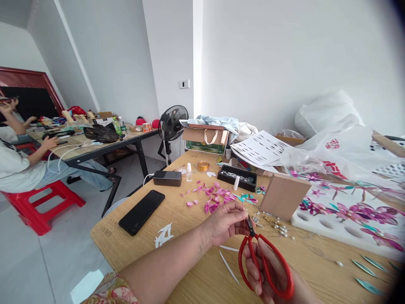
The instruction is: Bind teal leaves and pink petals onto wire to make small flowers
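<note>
My right hand (268, 258) grips scissors (251, 230) with large red handles, its fingers through the loops. Their dark blades point up and away, with the tips at the fingers of my left hand (226, 221). That hand is closed in a pinch; the small thing between thumb and forefinger is too tiny to make out. Pink petals (218, 196) lie scattered just beyond it. Right of the blades are pearl beads (281, 228) and fine wires. White paper strips (229, 266) rest on the table under my left wrist.
The wooden table (133, 261) also bears a black phone (142, 211), a power bank (167, 178), a small bottle (189, 173), a black tray (240, 179) and a wooden block (284, 196). Flower pieces sit on white foam (310, 226) at right. A person sits on a red stool (47, 204) at left.
</note>
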Demonstrator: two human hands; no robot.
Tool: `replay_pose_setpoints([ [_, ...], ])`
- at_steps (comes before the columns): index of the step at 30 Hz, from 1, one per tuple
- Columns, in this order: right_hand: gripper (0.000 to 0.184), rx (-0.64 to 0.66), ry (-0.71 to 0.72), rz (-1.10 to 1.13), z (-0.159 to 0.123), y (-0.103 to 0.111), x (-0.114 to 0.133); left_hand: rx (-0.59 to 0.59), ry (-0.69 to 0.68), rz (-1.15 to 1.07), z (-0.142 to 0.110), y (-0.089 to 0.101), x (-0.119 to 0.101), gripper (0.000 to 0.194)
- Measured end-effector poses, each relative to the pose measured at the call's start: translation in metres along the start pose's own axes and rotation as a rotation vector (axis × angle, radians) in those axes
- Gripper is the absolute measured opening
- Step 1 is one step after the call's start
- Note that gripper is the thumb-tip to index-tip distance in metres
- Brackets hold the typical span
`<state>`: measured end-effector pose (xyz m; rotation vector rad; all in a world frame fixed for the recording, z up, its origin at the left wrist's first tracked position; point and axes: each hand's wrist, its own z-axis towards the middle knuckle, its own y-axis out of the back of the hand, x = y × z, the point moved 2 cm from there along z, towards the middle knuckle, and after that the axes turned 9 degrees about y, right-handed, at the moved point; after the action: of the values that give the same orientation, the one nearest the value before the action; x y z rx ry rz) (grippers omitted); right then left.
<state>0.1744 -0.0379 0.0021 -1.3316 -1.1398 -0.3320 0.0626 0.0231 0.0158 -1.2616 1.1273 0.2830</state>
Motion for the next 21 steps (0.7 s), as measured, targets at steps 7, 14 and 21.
replay_pose_setpoints([
  [7, 0.047, -0.043, -0.009, -0.018, -0.004, -0.006, 0.006, -0.03, -0.02, 0.033, 0.001, 0.001, 0.001, 0.031],
  [14, 0.046, -0.095, 0.043, -0.122, -0.011, -0.013, 0.012, -0.06, -0.035, 0.079, 0.002, 0.004, 0.002, 0.032],
  [21, 0.041, -0.143, 0.012, -0.074, -0.013, -0.012, 0.013, -0.074, -0.039, 0.134, -0.001, -0.002, -0.004, 0.033],
])
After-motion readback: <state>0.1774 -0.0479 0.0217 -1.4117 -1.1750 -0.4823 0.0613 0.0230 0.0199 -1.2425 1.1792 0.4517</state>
